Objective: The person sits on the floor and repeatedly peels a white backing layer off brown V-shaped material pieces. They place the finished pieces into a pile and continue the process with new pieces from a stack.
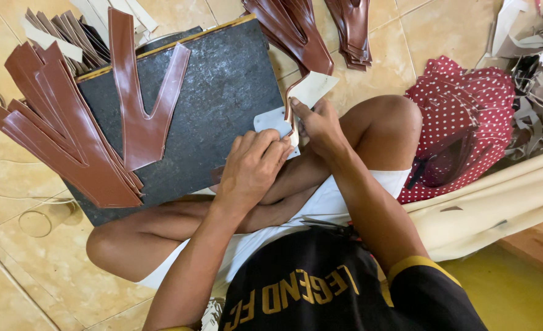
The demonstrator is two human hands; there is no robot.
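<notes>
A dark grey board rests on my lap. At its near right corner my left hand presses down on a pale lining piece. My right hand pinches a brown leather strap piece whose cream underside folds up beside the fingers. A single Y-shaped brown leather piece lies flat on the board. A fanned stack of the same Y-shaped pieces overhangs the board's left edge.
More brown leather pieces lie in piles on the tiled floor beyond the board. A red polka-dot bag sits to the right, beside a pile of scraps and rolled cream material.
</notes>
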